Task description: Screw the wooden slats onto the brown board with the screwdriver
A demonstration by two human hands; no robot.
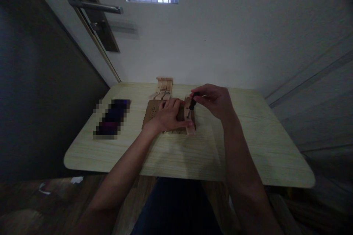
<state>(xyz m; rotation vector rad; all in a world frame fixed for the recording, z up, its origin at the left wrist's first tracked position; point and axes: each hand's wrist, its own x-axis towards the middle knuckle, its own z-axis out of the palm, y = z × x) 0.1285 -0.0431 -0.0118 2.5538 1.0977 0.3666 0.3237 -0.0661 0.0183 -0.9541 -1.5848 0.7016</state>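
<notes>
My right hand point(216, 100) pinches the black handle of a screwdriver point(193, 102). The screwdriver leans, and its shaft points down at a pale wooden strip point(190, 129). That strip lies across the right end of a brown board point(150, 112) with small holes and a notched left edge. Over the board, my left hand point(169, 115) lies with fingers spread, its thumb reaching onto the strip. Whether the screwdriver tip sits on a screw is too small and dark to tell.
Behind the board, a pale wooden piece point(165, 82) with slots and small metal bits lies near the wall. A pixelated dark object point(113, 117) is on the left of the light wooden table point(176, 161). A door handle point(96, 6) juts out at upper left.
</notes>
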